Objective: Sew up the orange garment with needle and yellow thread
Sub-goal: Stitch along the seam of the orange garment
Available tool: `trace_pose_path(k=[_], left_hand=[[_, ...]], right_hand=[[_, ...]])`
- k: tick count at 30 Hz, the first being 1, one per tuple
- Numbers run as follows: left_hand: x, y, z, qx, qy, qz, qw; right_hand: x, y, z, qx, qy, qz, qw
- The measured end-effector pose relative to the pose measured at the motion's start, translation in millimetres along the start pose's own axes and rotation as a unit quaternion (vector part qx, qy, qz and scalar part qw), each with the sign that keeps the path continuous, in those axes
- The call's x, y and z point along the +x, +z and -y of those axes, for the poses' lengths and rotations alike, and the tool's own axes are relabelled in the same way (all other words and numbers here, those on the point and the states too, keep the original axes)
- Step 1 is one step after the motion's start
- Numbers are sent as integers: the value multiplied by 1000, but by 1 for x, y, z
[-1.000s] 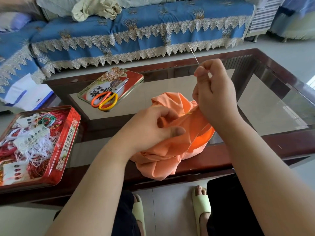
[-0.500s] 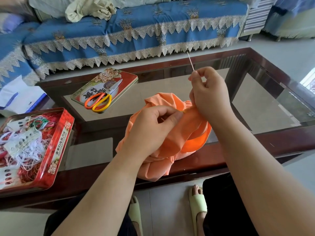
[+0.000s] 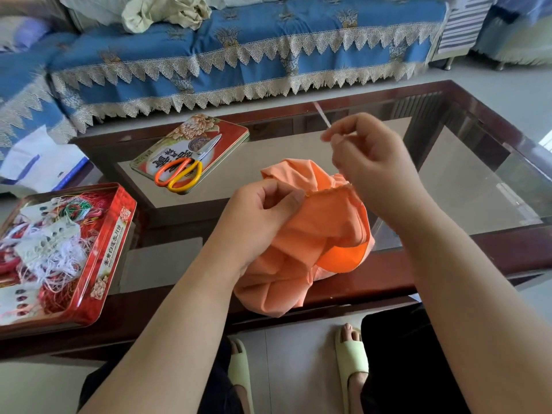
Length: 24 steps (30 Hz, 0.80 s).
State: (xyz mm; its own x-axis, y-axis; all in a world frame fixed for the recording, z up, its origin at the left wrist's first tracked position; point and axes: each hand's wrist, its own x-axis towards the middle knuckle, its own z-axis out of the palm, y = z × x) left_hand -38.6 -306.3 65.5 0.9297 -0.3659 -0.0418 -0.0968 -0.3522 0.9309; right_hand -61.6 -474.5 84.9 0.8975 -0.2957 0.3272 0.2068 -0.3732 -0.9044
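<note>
The orange garment (image 3: 316, 231) lies bunched at the near edge of the glass-topped table (image 3: 466, 186). My left hand (image 3: 257, 216) pinches its upper folded edge between thumb and fingers. A short line of yellow stitches (image 3: 327, 191) runs along that edge. My right hand (image 3: 370, 162) is raised above the garment and pinches the needle (image 3: 322, 115), whose tip points up and to the left. The thread between needle and cloth is too thin to make out.
Orange-handled scissors (image 3: 183, 171) lie on a red tin lid (image 3: 191, 150) at the table's left. An open red tin (image 3: 62, 252) full of tangled threads sits at the near left. A blue lace-trimmed sofa (image 3: 239, 55) stands behind the table.
My right hand has risen up and to the right with the needle, away from the garment. My left hand has shifted its pinch to the folded edge, which now shows its stitches.
</note>
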Motion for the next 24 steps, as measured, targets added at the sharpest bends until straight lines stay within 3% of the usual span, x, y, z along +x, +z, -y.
trace_pose_path(k=[8,14,24], left_hand=[[6,-11,7,-20,-4,-76,997],[7,-15,9,-40,-6,-81,996],[7,-17,11,-30,-8,-78,996]], right_hand=[[-7,7,-3,-117,-10,135,984],[-4,-2,0,-34,75,216,973],[0,-9,-2,-48,64,258,963]])
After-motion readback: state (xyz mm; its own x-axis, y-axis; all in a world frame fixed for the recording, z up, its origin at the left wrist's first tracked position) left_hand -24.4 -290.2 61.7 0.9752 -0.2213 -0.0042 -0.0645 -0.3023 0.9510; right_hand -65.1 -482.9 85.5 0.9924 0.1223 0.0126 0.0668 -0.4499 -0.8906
